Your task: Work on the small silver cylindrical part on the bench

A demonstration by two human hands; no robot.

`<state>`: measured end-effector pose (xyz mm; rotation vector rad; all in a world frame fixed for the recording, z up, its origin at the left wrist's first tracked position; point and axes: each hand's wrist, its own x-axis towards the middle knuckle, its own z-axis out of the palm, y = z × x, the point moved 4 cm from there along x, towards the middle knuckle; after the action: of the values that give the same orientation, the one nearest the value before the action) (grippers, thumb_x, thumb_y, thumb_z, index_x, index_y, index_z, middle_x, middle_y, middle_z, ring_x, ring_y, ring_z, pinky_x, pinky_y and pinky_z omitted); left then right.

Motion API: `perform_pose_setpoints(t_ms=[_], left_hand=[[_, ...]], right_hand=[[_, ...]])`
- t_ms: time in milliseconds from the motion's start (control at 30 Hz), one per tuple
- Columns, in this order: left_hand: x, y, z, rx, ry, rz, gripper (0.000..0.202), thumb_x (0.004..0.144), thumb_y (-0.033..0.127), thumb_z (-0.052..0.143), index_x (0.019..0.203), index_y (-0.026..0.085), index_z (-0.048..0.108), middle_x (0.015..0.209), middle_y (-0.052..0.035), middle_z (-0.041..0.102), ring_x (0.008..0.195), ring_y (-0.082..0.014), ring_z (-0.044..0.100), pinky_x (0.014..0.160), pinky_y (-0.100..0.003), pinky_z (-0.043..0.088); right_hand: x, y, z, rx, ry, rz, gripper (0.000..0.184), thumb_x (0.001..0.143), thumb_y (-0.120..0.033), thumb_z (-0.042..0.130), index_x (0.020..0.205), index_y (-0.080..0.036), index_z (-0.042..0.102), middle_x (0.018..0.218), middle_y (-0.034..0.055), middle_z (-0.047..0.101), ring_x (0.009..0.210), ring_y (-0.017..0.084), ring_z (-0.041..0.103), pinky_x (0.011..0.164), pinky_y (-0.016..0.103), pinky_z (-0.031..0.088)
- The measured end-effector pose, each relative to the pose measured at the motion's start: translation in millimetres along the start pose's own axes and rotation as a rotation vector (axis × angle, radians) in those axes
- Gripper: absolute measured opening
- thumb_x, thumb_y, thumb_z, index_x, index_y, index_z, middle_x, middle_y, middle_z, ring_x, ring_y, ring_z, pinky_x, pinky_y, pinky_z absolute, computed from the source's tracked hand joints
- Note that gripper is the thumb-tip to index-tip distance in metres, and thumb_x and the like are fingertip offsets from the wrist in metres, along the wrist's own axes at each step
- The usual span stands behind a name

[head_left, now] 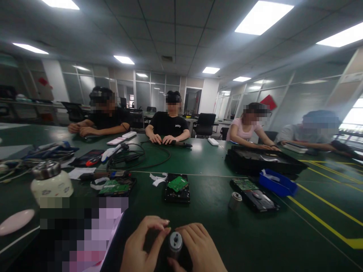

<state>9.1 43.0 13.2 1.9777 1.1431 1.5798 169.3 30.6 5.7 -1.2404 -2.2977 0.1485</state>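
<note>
Both grips clasp the small metal cylinder (175, 243). The left grip (143, 245) pinches near its top with thumb and forefinger, and the right grip (198, 247) cups the other flank, low over the near edge of the green surface (215, 215). I'd judge it best kept upright, with the right steadying it and the left fingertips doing the fine work, well clear of the opened drive (177, 189) ahead.

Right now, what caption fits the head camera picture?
Left hand and right hand hold a metal cylinder at the green table.
</note>
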Motion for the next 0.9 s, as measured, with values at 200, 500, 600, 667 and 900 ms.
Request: perform_pose_setpoints(t_ms=[200, 500, 600, 667, 900], left_hand=[[-2, 13, 7.8, -0.159, -0.099, 0.013, 0.01, 0.083, 0.014, 0.056, 0.079, 0.022, 0.054, 0.082, 0.0003, 0.071, 0.079, -0.0142, 0.069, 0.073, -0.022, 0.056], [0, 21, 7.0, -0.115, -0.141, 0.058, 0.01, 0.082, 0.014, 0.057, 0.08, 0.022, 0.053, 0.081, 0.0, 0.07, 0.077, -0.0147, 0.07, 0.069, -0.022, 0.057], [1, 24, 7.6, -0.103, -0.165, 0.088, 0.01, 0.083, 0.012, 0.054, 0.084, 0.023, 0.055, 0.082, -0.001, 0.07, 0.08, -0.0153, 0.07, 0.072, -0.024, 0.057], [1, 25, 8.0, -0.089, -0.165, 0.091, 0.011, 0.082, 0.013, 0.053, 0.088, 0.022, 0.056, 0.086, -0.0026, 0.071, 0.085, -0.0167, 0.069, 0.076, -0.026, 0.057], [3, 17, 6.7, 0.018, -0.107, -0.064, 0.015, 0.078, 0.028, 0.065, 0.087, 0.02, 0.057, 0.073, -0.0006, 0.069, 0.073, -0.0191, 0.07, 0.067, -0.029, 0.057]], right_hand=[[1, -5, -3, 0.039, -0.022, 0.004, 0.031, 0.071, -0.033, 0.067, 0.099, -0.02, 0.06, 0.097, 0.0026, 0.067, 0.09, 0.022, 0.057, 0.085, 0.035, 0.04], [0, -4, -3, 0.037, -0.027, -0.001, 0.028, 0.072, -0.033, 0.061, 0.097, -0.019, 0.06, 0.095, 0.0049, 0.066, 0.09, 0.023, 0.057, 0.084, 0.037, 0.04], [0, -4, -2, 0.02, -0.027, -0.008, 0.03, 0.072, -0.033, 0.06, 0.098, -0.019, 0.06, 0.096, 0.0046, 0.066, 0.091, 0.023, 0.056, 0.085, 0.036, 0.04], [0, -5, -3, 0.011, -0.03, -0.013, 0.031, 0.073, -0.034, 0.059, 0.1, -0.019, 0.059, 0.097, 0.0045, 0.066, 0.091, 0.022, 0.056, 0.086, 0.036, 0.039], [-1, -13, -11, 0.047, -0.04, 0.007, 0.027, 0.076, -0.032, 0.059, 0.099, -0.019, 0.059, 0.096, 0.005, 0.064, 0.092, 0.022, 0.055, 0.086, 0.036, 0.038]])
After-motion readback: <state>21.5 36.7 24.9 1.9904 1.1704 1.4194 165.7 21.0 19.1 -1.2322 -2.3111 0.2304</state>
